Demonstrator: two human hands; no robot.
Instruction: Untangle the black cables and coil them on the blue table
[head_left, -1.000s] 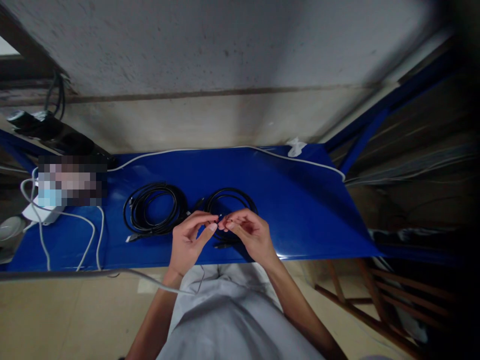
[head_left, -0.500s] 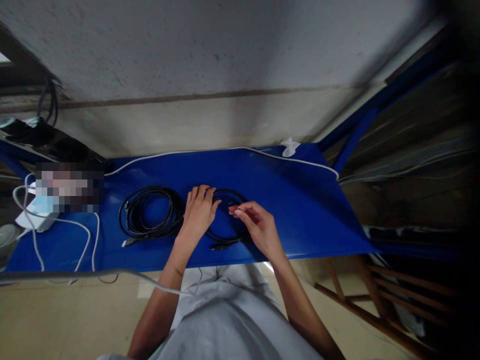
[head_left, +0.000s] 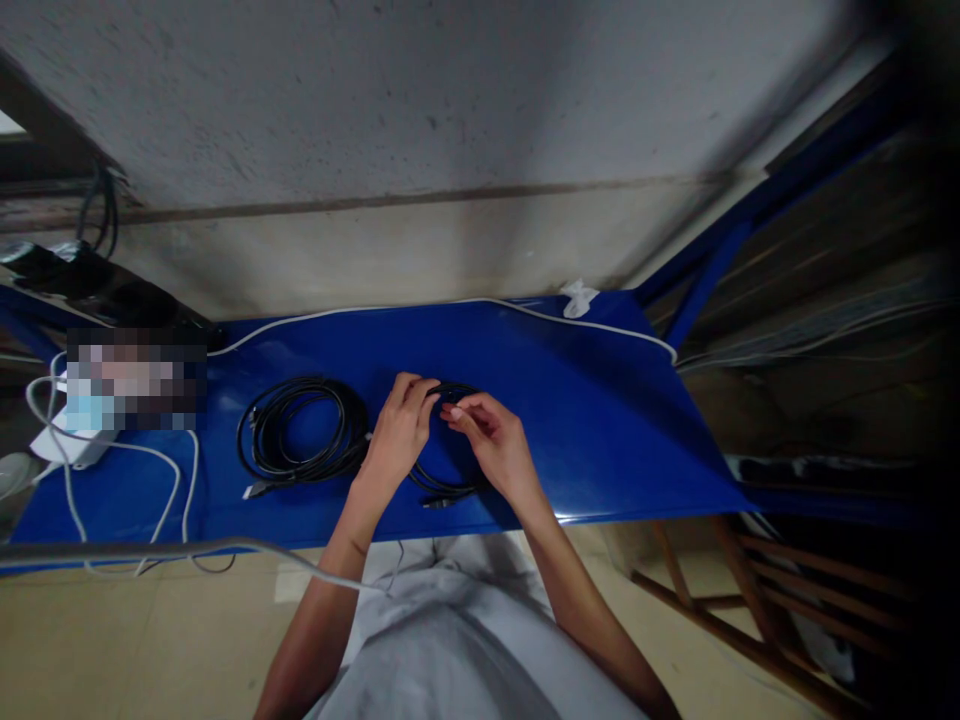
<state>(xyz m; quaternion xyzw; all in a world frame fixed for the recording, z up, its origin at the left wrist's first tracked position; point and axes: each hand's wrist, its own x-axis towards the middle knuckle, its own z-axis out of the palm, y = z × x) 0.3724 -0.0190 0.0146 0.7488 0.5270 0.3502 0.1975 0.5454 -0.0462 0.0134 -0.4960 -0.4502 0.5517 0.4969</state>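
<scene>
A small coil of black cable (head_left: pixel 452 490) lies on the blue table (head_left: pixel 585 420), partly covered by both hands. My left hand (head_left: pixel 405 425) is closed on the far left part of this coil, thumb and fingers around the cable. My right hand (head_left: pixel 495 437) is pinched just to the right of the left fingertips, over the coil; what sits between its fingers is too small to make out. The coil's dark plug (head_left: pixel 433 503) points left near the table's front edge. Left of my left hand rests a larger black cable coil (head_left: pixel 341 425) with a connector end (head_left: pixel 257 490).
A white power strip (head_left: pixel 67 443) with looping white cords stands at the left, beside a blurred patch. A white cable (head_left: pixel 390 305) runs along the wall side. Crumpled white plastic (head_left: pixel 578 299) lies at the back right. A wooden chair (head_left: pixel 720 600) stands at the lower right.
My right hand has moved left, up close to my left hand. The left hand has shifted slightly right, its fingers closing around the small coil.
</scene>
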